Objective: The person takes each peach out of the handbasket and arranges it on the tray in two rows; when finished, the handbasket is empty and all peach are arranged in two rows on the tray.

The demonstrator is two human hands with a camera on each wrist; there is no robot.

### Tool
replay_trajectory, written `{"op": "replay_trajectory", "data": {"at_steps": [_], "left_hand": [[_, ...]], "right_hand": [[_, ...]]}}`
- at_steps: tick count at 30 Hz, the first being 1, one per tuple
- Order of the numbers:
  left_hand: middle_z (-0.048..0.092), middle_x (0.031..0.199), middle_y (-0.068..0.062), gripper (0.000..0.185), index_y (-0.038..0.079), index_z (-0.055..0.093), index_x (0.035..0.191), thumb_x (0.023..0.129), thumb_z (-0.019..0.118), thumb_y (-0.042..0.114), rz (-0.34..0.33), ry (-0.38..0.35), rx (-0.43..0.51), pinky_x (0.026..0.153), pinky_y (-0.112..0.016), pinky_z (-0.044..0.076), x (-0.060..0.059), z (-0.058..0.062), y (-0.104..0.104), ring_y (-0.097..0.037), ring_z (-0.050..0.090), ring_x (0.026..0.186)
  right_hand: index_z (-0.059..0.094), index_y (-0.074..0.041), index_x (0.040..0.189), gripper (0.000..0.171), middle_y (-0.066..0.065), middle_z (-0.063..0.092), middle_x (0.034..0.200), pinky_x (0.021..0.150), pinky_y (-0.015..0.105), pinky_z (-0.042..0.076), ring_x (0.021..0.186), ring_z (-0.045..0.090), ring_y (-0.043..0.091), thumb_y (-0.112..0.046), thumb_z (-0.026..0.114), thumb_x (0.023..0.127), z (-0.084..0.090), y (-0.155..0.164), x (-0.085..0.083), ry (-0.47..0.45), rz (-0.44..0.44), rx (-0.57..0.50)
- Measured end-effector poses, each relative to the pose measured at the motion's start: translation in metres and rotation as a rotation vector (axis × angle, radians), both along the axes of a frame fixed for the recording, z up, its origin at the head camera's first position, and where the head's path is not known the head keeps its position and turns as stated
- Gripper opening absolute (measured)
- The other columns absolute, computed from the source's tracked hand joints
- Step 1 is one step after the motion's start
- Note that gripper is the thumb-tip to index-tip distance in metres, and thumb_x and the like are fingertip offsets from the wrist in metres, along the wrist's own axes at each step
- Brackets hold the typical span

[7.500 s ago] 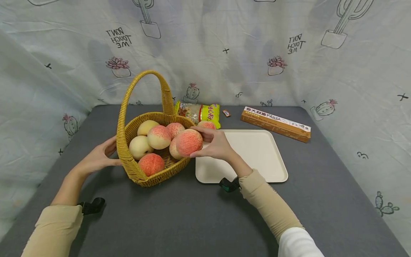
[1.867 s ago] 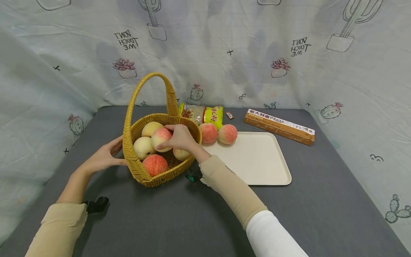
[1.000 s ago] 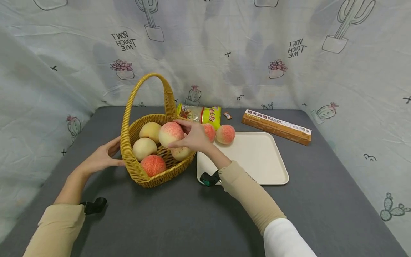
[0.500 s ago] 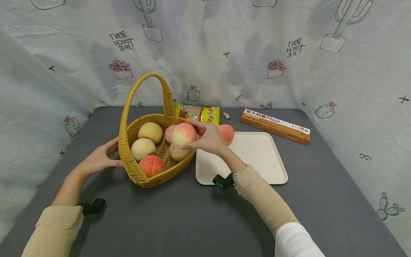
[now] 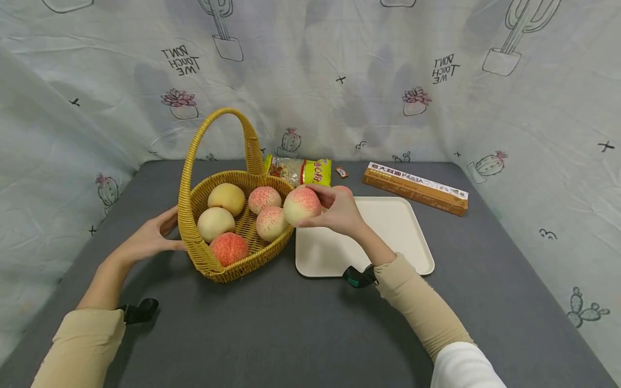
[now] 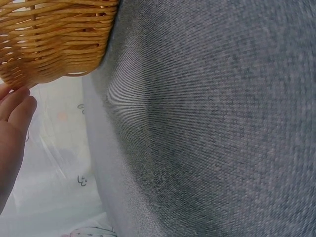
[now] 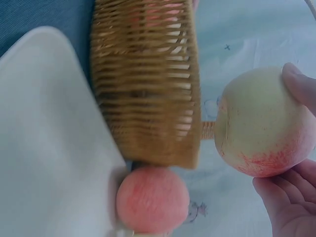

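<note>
My right hand [image 5: 338,211] grips a pale peach with a pink blush [image 5: 302,206] between thumb and fingers, over the right rim of the wicker basket [image 5: 264,257], at the left edge of the white tray [image 5: 388,237]. In the right wrist view, the held peach [image 7: 266,123] is in the air, apart from the basket. My left hand [image 5: 145,237] holds the basket's left end, with thumb and fingers spread along its wall. Inside the basket lie several peaches: a yellow one [image 5: 226,199], a pale one [image 5: 215,224], a red one [image 5: 229,249] and two pinkish ones [image 5: 264,199].
Another peach [image 5: 343,190] shows partly behind my right hand; a reddish peach [image 7: 153,200] sits by the tray's edge near the basket. A yellow noodle bag [image 5: 303,171], a small wrapped sweet [image 5: 342,172] and a long pasta box [image 5: 415,188] lie along the back of the grey table [image 5: 291,323].
My right hand has lifted the blushed peach out of the basket and carried it right, past the rim. Earlier, another peach went from basket to tray. My left hand stays on the basket.
</note>
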State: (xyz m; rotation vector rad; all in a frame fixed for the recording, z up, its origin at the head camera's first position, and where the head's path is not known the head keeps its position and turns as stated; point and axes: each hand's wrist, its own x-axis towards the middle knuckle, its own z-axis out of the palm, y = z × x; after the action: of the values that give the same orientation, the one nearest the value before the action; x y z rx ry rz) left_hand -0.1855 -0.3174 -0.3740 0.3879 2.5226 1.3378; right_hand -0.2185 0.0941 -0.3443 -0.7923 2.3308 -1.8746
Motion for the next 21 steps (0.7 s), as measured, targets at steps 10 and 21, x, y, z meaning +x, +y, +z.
{"op": "replay_trajectory", "data": {"at_steps": [10, 21], "left_hand": [[0.003, 0.158, -0.028, 0.106, 0.003, -0.002, 0.156, 0.083, 0.076, 0.008, -0.001, -0.005, -0.010, 0.110, -0.069, 0.017, -0.001, 0.002, 0.001, -0.052, 0.009, 0.141], [0.005, 0.158, -0.029, 0.106, 0.003, -0.001, 0.156, 0.083, 0.076, 0.006, -0.006, 0.001, -0.006, 0.109, -0.070, 0.018, -0.001, 0.001, 0.000, -0.053, 0.009, 0.140]], "right_hand": [[0.057, 0.006, 0.131, 0.075, 0.019, 0.061, 0.125, 0.095, 0.034, 0.054, 0.114, 0.062, 0.028, 0.004, 0.088, 0.063, -0.002, 0.028, 0.004, -0.013, -0.102, 0.033], [0.058, 0.002, 0.131, 0.075, 0.016, 0.063, 0.125, 0.096, 0.040, 0.054, 0.114, 0.063, 0.026, -0.001, 0.089, 0.064, -0.004, 0.056, 0.003, -0.028, -0.179, 0.087]]}}
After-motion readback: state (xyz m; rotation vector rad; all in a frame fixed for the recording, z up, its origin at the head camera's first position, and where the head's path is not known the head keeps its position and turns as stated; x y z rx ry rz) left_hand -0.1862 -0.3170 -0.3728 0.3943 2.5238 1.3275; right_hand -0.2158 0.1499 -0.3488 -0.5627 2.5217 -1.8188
